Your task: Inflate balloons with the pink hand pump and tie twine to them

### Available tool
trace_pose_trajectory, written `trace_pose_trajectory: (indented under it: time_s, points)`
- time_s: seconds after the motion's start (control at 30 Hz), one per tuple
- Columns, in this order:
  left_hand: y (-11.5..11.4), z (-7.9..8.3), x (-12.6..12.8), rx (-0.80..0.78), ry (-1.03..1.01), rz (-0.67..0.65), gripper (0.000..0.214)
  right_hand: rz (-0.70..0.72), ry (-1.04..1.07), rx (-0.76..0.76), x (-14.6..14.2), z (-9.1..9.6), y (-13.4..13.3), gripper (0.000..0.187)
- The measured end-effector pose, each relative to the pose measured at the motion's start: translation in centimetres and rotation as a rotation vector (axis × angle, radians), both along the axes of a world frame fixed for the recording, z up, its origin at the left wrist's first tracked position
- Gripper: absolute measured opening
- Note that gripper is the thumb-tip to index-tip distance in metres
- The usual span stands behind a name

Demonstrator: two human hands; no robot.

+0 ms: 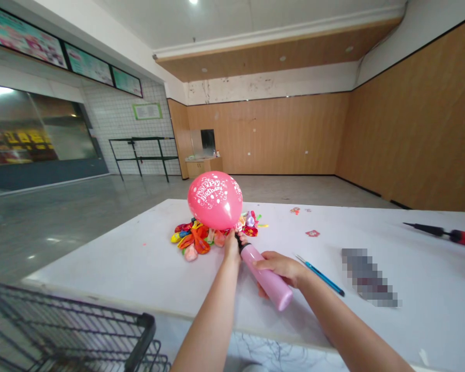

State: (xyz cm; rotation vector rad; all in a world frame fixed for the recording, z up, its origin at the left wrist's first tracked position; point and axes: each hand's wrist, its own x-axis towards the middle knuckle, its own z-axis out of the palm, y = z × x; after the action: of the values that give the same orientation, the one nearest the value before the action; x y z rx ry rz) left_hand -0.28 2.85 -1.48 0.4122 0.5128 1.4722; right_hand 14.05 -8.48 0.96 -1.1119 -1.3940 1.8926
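Note:
A pink balloon (215, 200) with white "Happy Birthday" print stands inflated over the table, its neck at the black tip of a pink hand pump (266, 279). My left hand (232, 245) is closed around the place where balloon neck and pump tip meet. Wrapped about the pump's pink barrel is my right hand (277, 267). Behind and below the balloon lies a pile of colourful uninflated balloons (197, 242), partly hidden by it.
On the white table (132, 263) lie a blue pen-like tool (323, 278), a blurred-out item (368, 279), small red cutouts (312, 233) and a red-and-black pump (453, 235) at right. A black wire cart (62, 325) stands at the near left edge.

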Motion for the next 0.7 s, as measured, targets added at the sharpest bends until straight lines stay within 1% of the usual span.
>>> trace_pose_trajectory:
  time_s: [0.07,0.17,0.3,0.4,0.43,0.53,0.6,0.7]
  points:
    - [-0.1,0.2,0.2,-0.026,-0.013,-0.013,0.021,0.023,0.019,-0.024,0.0,0.4,0.6,0.036]
    - [-0.4,0.2,0.7,-0.042,0.012,-0.019,0.023,-0.038,0.057,-0.037,-0.5,0.6,1.8,0.033]
    - [-1.2,-0.3,1.8,0.035,0.084,0.014,0.023,-0.158,0.087,-0.022,-1.5,-0.5,3.4,0.028]
    - [-1.6,-0.7,2.5,0.066,0.102,0.016,0.022,-0.255,0.138,0.041,-1.5,-1.6,3.7,0.024]
    - [-1.7,-0.7,2.7,0.066,0.098,0.016,0.022,-0.257,0.159,0.069,-1.3,-1.9,3.6,0.026]
    - [-1.5,-0.6,2.8,0.052,0.081,0.004,0.021,-0.192,0.186,0.128,-0.6,-2.2,3.1,0.034]
    - [-1.4,-0.5,2.7,0.034,0.074,-0.008,0.019,-0.167,0.186,0.135,-0.2,-2.2,2.8,0.039]
    - [-1.3,-0.3,2.5,0.013,0.061,0.007,0.016,-0.165,0.193,0.125,-0.2,-2.2,2.8,0.037]
